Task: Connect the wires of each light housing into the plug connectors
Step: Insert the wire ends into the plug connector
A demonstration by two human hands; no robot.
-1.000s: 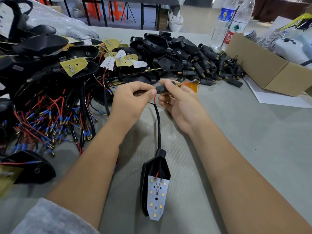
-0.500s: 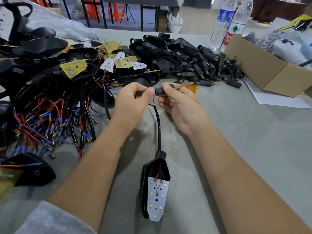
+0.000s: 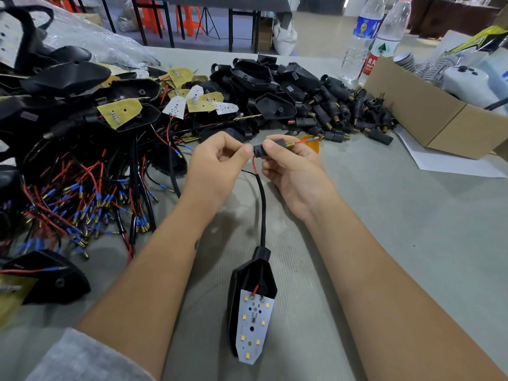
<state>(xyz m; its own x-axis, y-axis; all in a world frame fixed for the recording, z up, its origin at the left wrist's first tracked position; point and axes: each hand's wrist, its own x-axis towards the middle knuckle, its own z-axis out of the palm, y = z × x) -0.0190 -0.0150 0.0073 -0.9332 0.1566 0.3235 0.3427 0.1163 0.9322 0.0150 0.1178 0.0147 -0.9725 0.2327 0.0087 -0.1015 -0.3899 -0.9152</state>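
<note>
Now | both hands (image 3: 220, 160) (image 3: 288, 166) pinch plug connector (image 3: 259, 150) | cardboard box (image 3: 428, 116) holds white device (image 3: 467, 83)

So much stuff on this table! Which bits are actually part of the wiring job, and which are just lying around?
Part of the job:
- plug connector held by the right hand
- red wire coming out of its brass end
- left hand at the connector's near end
- light housing on its black cable
- heaps of housings and spare connectors

Lying about:
- water bottles
- cardboard box
</note>
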